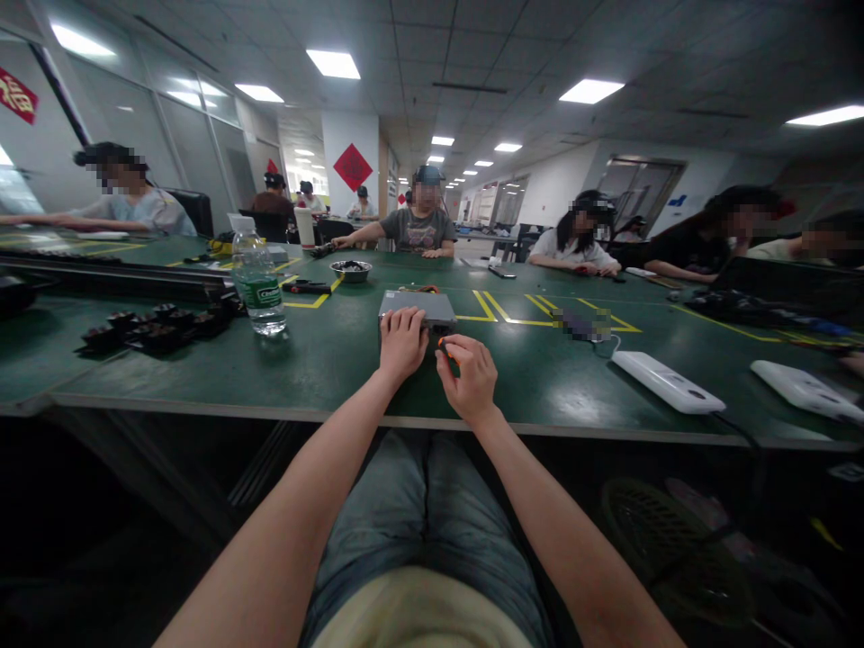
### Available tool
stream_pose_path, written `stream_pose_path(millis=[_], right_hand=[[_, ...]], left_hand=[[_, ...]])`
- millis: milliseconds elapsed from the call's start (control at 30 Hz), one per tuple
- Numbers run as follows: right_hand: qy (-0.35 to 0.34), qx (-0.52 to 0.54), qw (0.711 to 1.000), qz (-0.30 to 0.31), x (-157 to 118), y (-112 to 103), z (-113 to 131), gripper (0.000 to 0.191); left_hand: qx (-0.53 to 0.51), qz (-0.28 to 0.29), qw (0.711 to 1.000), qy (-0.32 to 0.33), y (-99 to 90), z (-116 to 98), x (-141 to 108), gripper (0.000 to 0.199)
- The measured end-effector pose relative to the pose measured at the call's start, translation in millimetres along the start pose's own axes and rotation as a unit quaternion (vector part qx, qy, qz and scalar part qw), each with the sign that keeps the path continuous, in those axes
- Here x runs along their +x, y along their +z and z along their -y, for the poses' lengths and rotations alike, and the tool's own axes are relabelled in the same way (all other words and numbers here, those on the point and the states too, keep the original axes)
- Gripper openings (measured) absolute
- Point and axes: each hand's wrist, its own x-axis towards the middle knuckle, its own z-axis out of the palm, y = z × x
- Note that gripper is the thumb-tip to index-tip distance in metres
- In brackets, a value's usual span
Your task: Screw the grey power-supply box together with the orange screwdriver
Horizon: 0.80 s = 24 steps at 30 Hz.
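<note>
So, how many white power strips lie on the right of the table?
2 clearly visible: one white strip right of the right hand, a second strip farther right; more may be hidden farther back.

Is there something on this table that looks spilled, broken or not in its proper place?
Nothing plainly stands out. The water bottle stands on the table, with no visible spill; the metal box under the left hand shows no clear damage. Small details are blurred.

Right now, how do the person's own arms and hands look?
The left hand and right hand are ungloved, with no watch or bracelet showing. The left arm and right arm are bare as far as visible: no sleeves, cables or markings. Clothing in view: a pale yellowish top and faded blue jeans.
</note>
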Motion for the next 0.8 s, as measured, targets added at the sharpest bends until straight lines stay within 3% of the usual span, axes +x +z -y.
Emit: stream_pose_path(millis=[100,267,467,667,800], right_hand=[[-0.007,0.003,1.000,0.007,-0.9,-0.6,0.6,0.020],[0.028,0.043,0.999,-0.003,-1.7,1.9,1.7,0.032],[0.027,0.003,1.000,-0.012,-2.6,1.2,1.0,0.015],[0.024,0.010,1.000,-0.009,-1.2,0.5,2.9,0.022],[0.021,0.012,1.000,0.013,-2.7,1.1,3.6,0.013]], left_hand=[[-0.002,-0.001,1.000,0.002,0.1,0.2,-0.1,0.036],[-0.004,0.001,1.000,0.002,-0.9,0.1,-0.3,0.036],[-0.003,0.005,1.000,-0.001,-0.6,0.2,0.1,0.036],[0.007,0.002,1.000,0.003,-0.7,-0.2,-0.2,0.036],[-0.001,0.003,1.000,0.002,-0.6,-0.2,-0.2,0.037]])
